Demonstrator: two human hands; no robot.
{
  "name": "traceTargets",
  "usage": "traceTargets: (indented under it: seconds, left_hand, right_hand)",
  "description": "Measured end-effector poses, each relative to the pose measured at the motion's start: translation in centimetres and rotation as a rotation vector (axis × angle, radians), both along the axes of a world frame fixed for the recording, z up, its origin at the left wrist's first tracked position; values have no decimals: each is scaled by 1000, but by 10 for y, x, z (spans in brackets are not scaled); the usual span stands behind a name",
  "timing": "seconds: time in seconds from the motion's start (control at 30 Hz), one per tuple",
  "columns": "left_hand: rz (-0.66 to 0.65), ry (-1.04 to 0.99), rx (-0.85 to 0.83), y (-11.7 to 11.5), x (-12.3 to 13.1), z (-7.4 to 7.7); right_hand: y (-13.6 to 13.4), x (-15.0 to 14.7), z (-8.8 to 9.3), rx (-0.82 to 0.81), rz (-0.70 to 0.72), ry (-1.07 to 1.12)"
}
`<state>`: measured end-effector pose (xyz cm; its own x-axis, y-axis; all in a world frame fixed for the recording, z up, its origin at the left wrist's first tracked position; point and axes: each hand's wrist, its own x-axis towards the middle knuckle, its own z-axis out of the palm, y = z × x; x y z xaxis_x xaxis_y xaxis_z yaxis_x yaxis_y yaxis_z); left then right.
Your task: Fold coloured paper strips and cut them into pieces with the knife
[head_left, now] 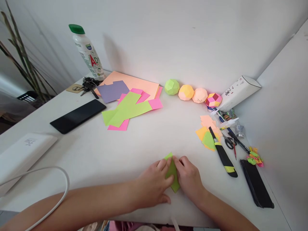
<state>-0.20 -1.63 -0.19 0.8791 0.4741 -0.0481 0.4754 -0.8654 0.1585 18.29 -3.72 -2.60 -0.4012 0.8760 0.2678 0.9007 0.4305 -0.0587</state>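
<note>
A small green paper piece [172,172] lies folded on the white table [134,150] near its front edge. My left hand [154,184] presses on its left side with the fingers bent over it. My right hand [189,176] holds its right side, fingertips on the fold. Both hands meet over the paper, which shows only as a narrow strip between them.
Coloured paper sheets [130,102] lie at the back left with a phone [78,116], keys [89,85] and a bottle [88,53]. Paper polyhedra [185,92] line the wall. At the right are a utility knife [222,154], scissors [229,142], paper scraps [208,133], a black case [256,183].
</note>
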Motion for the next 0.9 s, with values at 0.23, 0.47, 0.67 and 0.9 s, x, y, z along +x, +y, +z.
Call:
traceTargets:
  seconds: [0.23,0.47,0.67,0.9]
  left_hand:
    - [41,-44,212,7,6,-26]
    - [81,-137,120,5,13,-25]
    - [117,-107,26,2,17,-19]
    - [98,-72,16,1,16,-12]
  right_hand:
    - [-3,-4,1,76,0,-84]
    - [-9,-12,8,39,-38,-108]
    - [-16,2,-2,39,-87,-203]
    - [-25,28,-3,22,-154,-238]
